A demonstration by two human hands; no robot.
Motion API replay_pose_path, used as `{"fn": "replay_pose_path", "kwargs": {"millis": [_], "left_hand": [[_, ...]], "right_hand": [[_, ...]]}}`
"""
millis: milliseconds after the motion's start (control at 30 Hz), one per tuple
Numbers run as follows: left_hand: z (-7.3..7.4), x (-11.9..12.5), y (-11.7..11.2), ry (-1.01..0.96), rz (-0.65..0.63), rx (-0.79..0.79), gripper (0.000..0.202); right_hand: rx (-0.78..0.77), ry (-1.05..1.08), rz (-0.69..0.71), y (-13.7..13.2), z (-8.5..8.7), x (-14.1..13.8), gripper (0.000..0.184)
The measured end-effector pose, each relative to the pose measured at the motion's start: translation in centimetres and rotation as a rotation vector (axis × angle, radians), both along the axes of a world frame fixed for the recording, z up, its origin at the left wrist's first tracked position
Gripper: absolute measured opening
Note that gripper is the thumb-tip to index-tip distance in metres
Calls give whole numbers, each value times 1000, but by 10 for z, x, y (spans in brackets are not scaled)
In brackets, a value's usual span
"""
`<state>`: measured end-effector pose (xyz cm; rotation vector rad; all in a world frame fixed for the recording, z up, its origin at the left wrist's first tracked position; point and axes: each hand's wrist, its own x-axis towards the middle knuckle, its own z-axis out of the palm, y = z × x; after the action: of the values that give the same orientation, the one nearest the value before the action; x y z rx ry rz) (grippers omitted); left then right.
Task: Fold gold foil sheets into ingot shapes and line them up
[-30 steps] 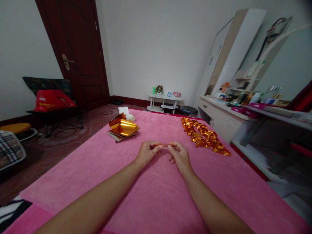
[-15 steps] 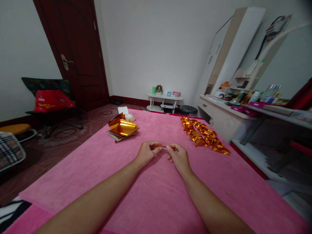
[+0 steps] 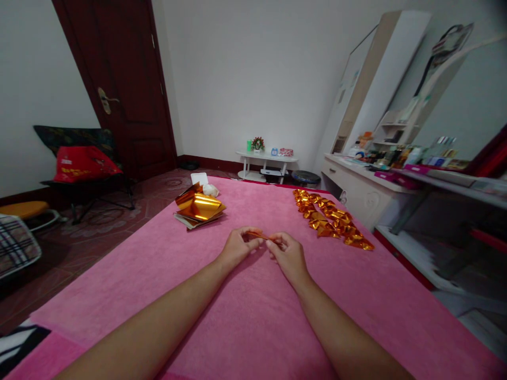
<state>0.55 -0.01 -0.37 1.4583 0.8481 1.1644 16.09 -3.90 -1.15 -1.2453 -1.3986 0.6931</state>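
Both hands meet over the middle of a pink cloth-covered surface (image 3: pixel 253 316). My left hand (image 3: pixel 237 246) pinches one end of a narrow folded strip of gold foil paper (image 3: pixel 259 235), fingers curled. My right hand (image 3: pixel 288 252) pinches the other end, fingers bent close together. The strip is thin and mostly hidden by my fingertips. A stack of flat gold foil sheets (image 3: pixel 199 207) lies to the far left of my hands. A row of several folded gold foil pieces (image 3: pixel 330 219) runs along the right side.
A white box and a crumpled white tissue (image 3: pixel 206 183) sit behind the foil stack. A dressing table (image 3: pixel 368 184) crowded with bottles stands right, a small white table (image 3: pixel 266 161) against the far wall, a dark door (image 3: pixel 127 84) and a chair with a red bag (image 3: pixel 85 163) left.
My hands have drawn slightly closer together on the strip, and the right hand has shifted a little left. The view has barely moved.
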Motion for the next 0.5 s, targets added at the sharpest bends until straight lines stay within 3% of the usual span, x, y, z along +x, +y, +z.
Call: {"fn": "replay_pose_path", "kwargs": {"millis": [500], "left_hand": [[7, 3, -3, -123, 49, -27, 23]], "right_hand": [[30, -44, 11, -1, 0, -4, 15]]}}
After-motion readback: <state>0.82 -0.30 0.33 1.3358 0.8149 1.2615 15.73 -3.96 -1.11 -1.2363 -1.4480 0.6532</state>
